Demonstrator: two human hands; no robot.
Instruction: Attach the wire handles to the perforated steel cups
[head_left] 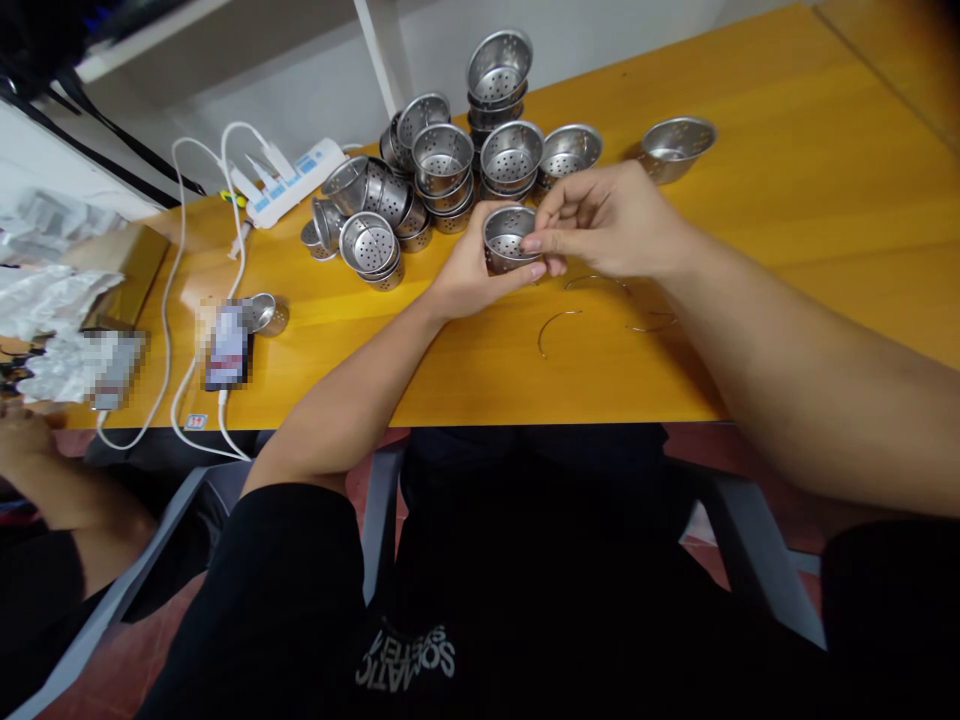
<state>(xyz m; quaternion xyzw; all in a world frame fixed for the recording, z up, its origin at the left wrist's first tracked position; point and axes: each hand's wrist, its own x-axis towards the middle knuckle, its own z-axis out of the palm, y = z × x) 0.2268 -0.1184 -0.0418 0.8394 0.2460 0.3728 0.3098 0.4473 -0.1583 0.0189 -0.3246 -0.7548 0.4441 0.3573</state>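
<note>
My left hand (475, 268) is wrapped around a small perforated metal cup (504, 226), its mouth tilted up toward me. My right hand (604, 222) is closed in a pinch at the right side of the cup's rim, thumb tip over the opening. Anything between those fingertips is too small or hidden to make out. Below the hands, thin curved wires (541, 336) lie on the table. Just behind stand stacks of similar perforated cups (442, 160), and one separate metal cup (677, 148) stands to the right.
A white power strip (300, 185) with plugs and cables is at the back left. A phone (229, 347) on a charging cable lies beside a tipped cup (268, 314). Another person's arm (45, 470) shows at the far left. The wooden table (465, 380) ends in front of my body.
</note>
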